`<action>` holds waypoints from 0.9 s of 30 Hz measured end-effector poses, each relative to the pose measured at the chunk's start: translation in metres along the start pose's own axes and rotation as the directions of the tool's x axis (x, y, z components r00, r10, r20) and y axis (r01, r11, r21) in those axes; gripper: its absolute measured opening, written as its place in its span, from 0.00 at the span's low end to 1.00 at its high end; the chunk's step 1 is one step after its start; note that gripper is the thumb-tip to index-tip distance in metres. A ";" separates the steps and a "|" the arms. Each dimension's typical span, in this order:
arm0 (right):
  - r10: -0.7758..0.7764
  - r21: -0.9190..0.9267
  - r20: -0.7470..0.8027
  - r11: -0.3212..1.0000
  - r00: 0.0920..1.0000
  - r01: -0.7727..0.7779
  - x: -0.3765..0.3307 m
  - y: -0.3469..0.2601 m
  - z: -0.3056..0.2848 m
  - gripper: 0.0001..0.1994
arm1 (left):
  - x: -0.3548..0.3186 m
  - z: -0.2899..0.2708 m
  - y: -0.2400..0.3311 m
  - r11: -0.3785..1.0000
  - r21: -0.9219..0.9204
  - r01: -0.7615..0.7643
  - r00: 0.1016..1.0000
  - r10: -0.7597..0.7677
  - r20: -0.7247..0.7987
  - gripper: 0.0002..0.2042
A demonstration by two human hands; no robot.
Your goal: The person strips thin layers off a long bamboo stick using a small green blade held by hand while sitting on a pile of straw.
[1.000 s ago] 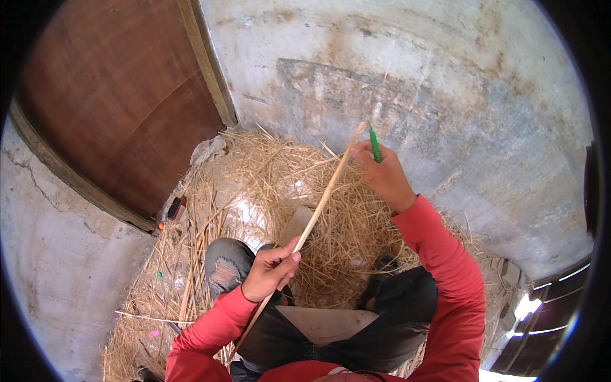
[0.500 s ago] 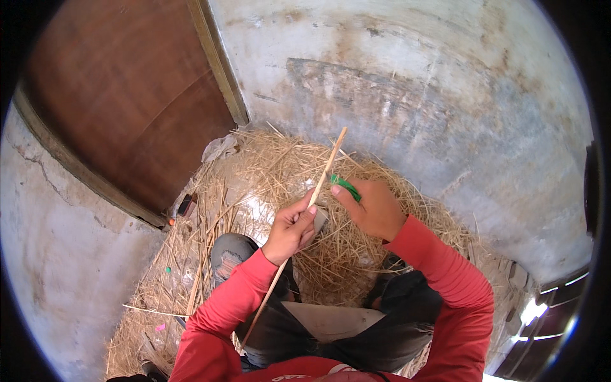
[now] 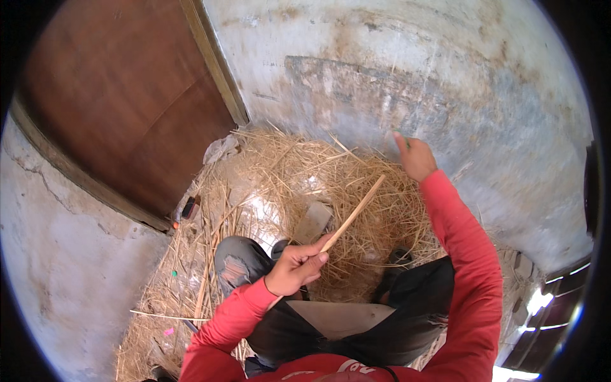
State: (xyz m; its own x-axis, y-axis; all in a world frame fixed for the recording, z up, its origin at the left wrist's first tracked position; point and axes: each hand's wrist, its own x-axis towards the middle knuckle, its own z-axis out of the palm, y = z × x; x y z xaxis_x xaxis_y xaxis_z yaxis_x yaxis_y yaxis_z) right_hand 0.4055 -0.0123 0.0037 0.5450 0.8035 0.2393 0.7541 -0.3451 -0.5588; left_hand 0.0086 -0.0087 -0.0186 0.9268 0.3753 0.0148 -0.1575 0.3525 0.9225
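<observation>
A long pale stick (image 3: 356,213), which looks like split bamboo or cane, is gripped in my left hand (image 3: 294,268) above my knees. Its upper end points away to the right, and its lower part runs back under my left forearm. Farther off to the right, my right hand (image 3: 418,159) is raised near the wall, apart from the stick. Its fingers are closed around a small green tool (image 3: 408,145); only a sliver of green shows beside the thumb, so its kind is hidden.
Straw-like shavings (image 3: 280,159) cover the floor. A flat grey block (image 3: 313,221) lies between my legs, beyond a board (image 3: 340,318) across my seat. Long strips lie to the left, near a dark red-and-black object (image 3: 190,207). A brown door (image 3: 127,95) and stained wall (image 3: 407,76) close in ahead.
My right hand has swung away from the stick, up and to the right, with the green tool. The stick has been lowered and tilts more to the right in my left hand.
</observation>
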 end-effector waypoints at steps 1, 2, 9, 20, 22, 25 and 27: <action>0.004 0.016 0.030 1.000 1.000 -0.004 -0.004 -0.006 -0.008 0.35 | 0.000 -0.009 -0.004 0.998 0.056 0.008 0.994 -0.002 -0.110 0.24; -0.013 0.056 0.051 0.998 0.999 0.010 -0.009 -0.016 -0.007 0.34 | 0.005 -0.024 -0.008 0.994 0.110 0.022 0.976 0.003 -0.219 0.24; -0.290 0.081 0.337 0.957 0.896 0.279 -0.100 -0.123 0.009 0.31 | 0.034 -0.020 -0.012 0.938 0.343 -0.047 0.896 0.191 -0.401 0.22; -0.347 0.091 0.498 0.932 0.794 0.351 -0.121 -0.117 0.039 0.33 | 0.016 -0.030 -0.026 0.761 0.635 0.137 0.888 0.190 -0.419 0.22; -0.290 0.057 0.425 0.954 0.857 0.294 -0.118 -0.116 0.046 0.35 | 0.016 -0.029 -0.029 0.771 0.632 0.078 0.870 0.257 -0.421 0.22; -0.081 -0.037 0.347 0.994 0.934 0.100 -0.059 -0.068 0.044 0.34 | -0.002 -0.023 -0.032 0.699 0.713 0.044 0.895 0.290 -0.340 0.19; -0.068 -0.015 0.175 0.997 0.982 0.072 -0.032 -0.034 0.029 0.36 | -0.007 -0.021 -0.028 0.682 0.731 0.012 0.895 0.319 -0.312 0.18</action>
State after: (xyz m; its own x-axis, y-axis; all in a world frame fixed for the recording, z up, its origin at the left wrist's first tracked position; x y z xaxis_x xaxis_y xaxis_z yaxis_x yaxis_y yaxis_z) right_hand 0.3520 -0.0127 -0.0080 0.4196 0.8977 0.1344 0.7968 -0.2933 -0.5283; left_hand -0.0006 -0.0030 -0.0524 0.6727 0.7158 0.1873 0.1529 -0.3822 0.9114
